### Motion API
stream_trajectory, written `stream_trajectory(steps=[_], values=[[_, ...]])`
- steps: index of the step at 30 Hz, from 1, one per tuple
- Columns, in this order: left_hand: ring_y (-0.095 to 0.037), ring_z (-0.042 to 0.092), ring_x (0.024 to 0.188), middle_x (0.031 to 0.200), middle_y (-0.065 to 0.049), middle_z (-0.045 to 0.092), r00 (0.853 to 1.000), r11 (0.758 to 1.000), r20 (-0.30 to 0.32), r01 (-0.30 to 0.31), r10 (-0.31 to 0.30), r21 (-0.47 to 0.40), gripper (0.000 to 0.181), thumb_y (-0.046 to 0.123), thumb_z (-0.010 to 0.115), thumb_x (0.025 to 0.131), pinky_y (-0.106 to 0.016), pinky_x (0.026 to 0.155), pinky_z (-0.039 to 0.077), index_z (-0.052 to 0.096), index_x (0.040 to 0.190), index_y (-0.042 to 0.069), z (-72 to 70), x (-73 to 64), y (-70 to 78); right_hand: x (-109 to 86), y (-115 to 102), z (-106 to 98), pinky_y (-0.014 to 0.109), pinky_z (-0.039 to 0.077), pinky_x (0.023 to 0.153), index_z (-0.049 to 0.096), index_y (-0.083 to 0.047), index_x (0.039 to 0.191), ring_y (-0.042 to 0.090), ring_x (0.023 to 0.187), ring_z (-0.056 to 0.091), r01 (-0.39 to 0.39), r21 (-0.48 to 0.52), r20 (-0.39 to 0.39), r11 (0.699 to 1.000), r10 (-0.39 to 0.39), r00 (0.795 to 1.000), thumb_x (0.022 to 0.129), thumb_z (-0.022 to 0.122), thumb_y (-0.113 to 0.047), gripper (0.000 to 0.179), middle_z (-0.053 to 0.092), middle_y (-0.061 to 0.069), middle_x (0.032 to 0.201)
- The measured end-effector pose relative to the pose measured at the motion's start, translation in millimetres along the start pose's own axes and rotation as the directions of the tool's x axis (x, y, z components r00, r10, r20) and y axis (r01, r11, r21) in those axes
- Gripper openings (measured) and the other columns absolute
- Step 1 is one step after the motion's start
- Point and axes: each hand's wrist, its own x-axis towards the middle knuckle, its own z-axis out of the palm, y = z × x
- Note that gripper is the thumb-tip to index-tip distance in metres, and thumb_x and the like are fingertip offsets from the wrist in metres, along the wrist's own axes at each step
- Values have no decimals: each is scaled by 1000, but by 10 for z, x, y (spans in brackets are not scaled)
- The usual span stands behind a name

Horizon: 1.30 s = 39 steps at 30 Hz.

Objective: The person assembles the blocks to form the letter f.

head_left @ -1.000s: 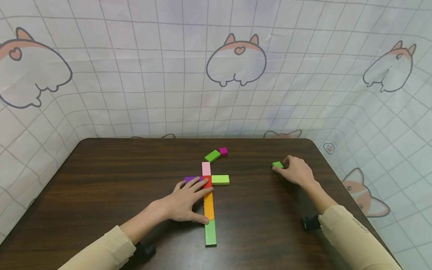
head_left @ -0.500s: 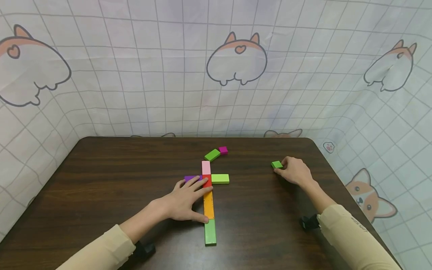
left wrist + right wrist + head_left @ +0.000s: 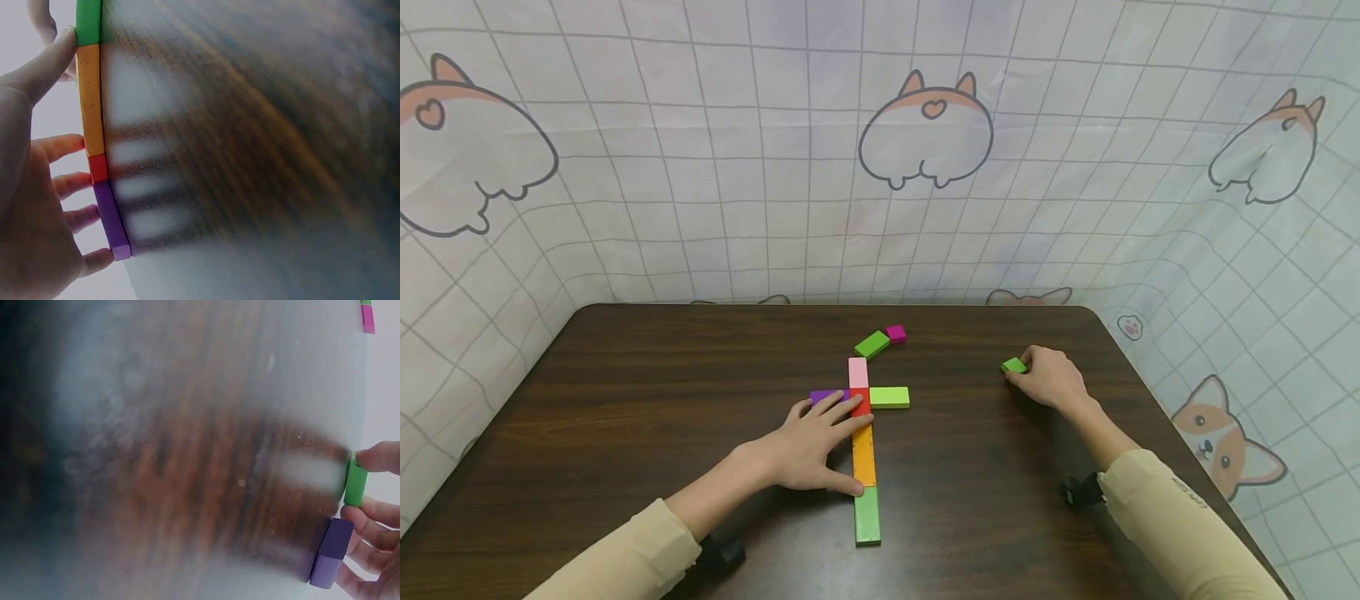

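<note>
In the head view my left hand (image 3: pixel 808 450) lies spread over a row of flat blocks, its fingertips touching them. The row has a pink block (image 3: pixel 858 372), a red block (image 3: pixel 861 403), an orange block (image 3: pixel 863 457) and a green block (image 3: pixel 867 517). A purple block (image 3: pixel 829 397) and a lime block (image 3: pixel 890 397) extend sideways from the red one. At the right, my right hand (image 3: pixel 1051 379) pinches a small green block (image 3: pixel 356 482) between thumb and index finger. Beside its other fingers is a dark purple block (image 3: pixel 332 551), hidden by the hand in the head view.
Beyond the row a slanted green block (image 3: pixel 872 344) touches or nearly touches a magenta block (image 3: pixel 896 334). Everything rests on a dark wooden table (image 3: pixel 662 375). A patterned white cloth (image 3: pixel 737 167) hangs behind and beside the table.
My right hand has shifted slightly left with the small green block between its fingers. The left hand and the row of blocks stay in place.
</note>
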Motion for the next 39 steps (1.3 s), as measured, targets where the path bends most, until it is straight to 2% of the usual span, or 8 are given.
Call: stream_trajectory(steps=[11,21,39], values=[[-36,12,155,169,-8,22,1000,1000,1,8,-8,3,98,75,65,84,-71,113,13,36,162,22,7,7,-8,38,-36,-29,41,50,64,64,7,114,27,77,62,19,22,-22,1000,-19,1000,96,69,-26,38,68,18,99],[-36,13,155,168,-8,23,1000,1000,-6,2,-2,8,97,73,66,85,-71,113,13,37,161,21,-2,6,0,114,-184,-74,42,52,65,63,8,118,28,79,64,61,19,-28,998,-61,998,96,69,-24,40,69,21,103],[-36,12,155,169,-8,23,1000,1000,-8,0,0,6,98,75,65,84,-71,113,13,36,161,22,14,3,-8,289,-460,-84,39,52,63,64,5,115,26,77,63,108,30,-45,994,-106,993,94,67,-22,34,69,19,104]])
